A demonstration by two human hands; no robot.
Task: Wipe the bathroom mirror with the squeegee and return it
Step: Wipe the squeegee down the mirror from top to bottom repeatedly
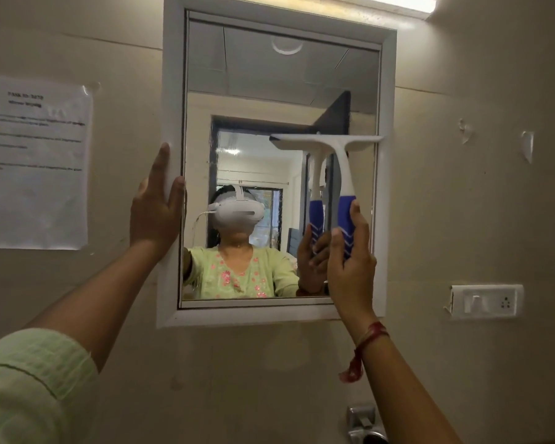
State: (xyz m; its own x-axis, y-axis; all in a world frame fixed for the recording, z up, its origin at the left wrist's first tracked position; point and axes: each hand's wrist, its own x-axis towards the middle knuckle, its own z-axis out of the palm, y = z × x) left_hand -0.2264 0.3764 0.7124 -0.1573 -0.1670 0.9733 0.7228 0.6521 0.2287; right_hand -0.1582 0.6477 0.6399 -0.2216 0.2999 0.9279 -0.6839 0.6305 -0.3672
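1. Head view, the task's things: a white-framed bathroom mirror hangs on a beige wall. A white squeegee with a blue grip is set against the right half of the glass, about mid-height. Its blade lies level, and the right end reaches the frame's right side. The handle runs down and slightly right from the blade.

2. Head view, right hand: the right hand is wrapped around the blue grip at the lower right of the glass, thumb up along the grip and fingers curled round it. A red thread is tied at that wrist.

3. Head view, left hand: the left hand lies flat on the frame's left side, at about mid-height. The fingers are straight and point up along the outer edge, the thumb rests on the inner edge beside the glass, and nothing is held in it. A pale green sleeve covers the near part of that arm.

4. Head view, the glass: the reflection shows the squeegee's double just left of the real handle, and a person in a pale green embroidered top wearing a white headset. A dark-framed doorway and ceiling panels show behind the person.

5. Head view, surroundings: a printed paper notice is taped to the wall left of the mirror, its text too blurred to read. A white switch plate with a socket sits to the lower right. A lit light fixture runs above the frame's top right corner. A metal fitting shows at the bottom edge, below the mirror.
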